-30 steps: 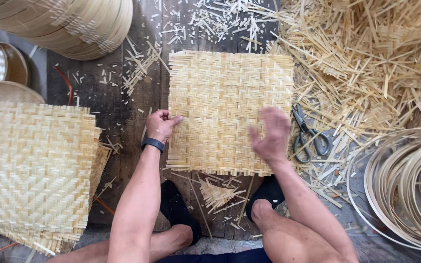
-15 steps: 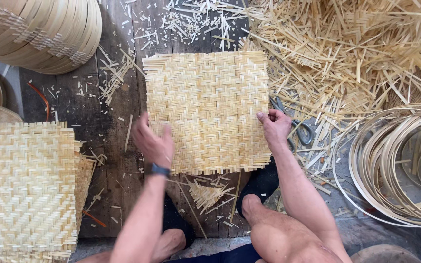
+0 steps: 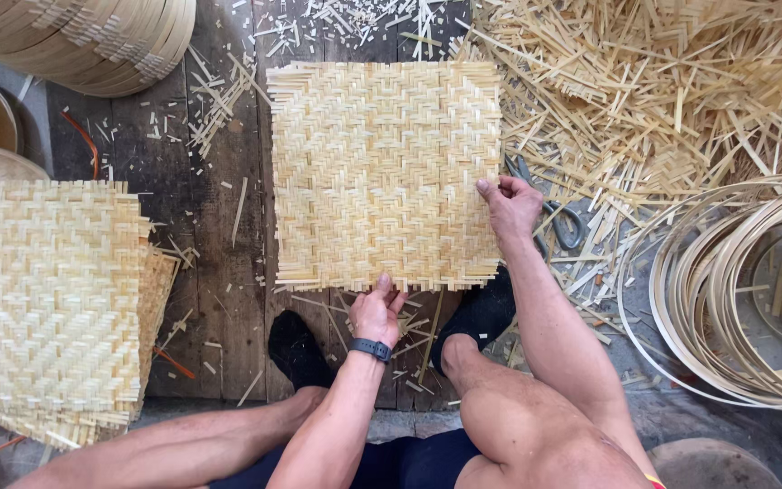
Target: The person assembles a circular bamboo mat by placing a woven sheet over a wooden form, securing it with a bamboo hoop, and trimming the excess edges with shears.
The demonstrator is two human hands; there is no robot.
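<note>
A dark plank floor (image 3: 219,272) carries everything here. Across the upper right spreads a deep heap of loose bamboo strips (image 3: 672,91), running right up against the right edge of the square woven bamboo mat (image 3: 382,172) that lies flat in the middle. To the far right sit coiled bamboo hoops (image 3: 744,290); at the left, a stack of finished woven mats (image 3: 47,299) overhangs the near edge of the boards, with a band of bare floor between it and the middle mat, littered only with short offcuts. Top left, a pile of round bamboo rims (image 3: 92,41) cuts into the corner.

The right hand (image 3: 510,206) presses on the mat's right edge, thumb on top, fingers curled loosely; whether they tuck under, I cannot tell. The left hand (image 3: 377,312), a dark band at its wrist, meets the mat's near fringe with fingertips together, touching rather than clasping. Grey-handled scissors (image 3: 558,217) lie just beside the right hand, partly behind it. No packages or labels show.
</note>
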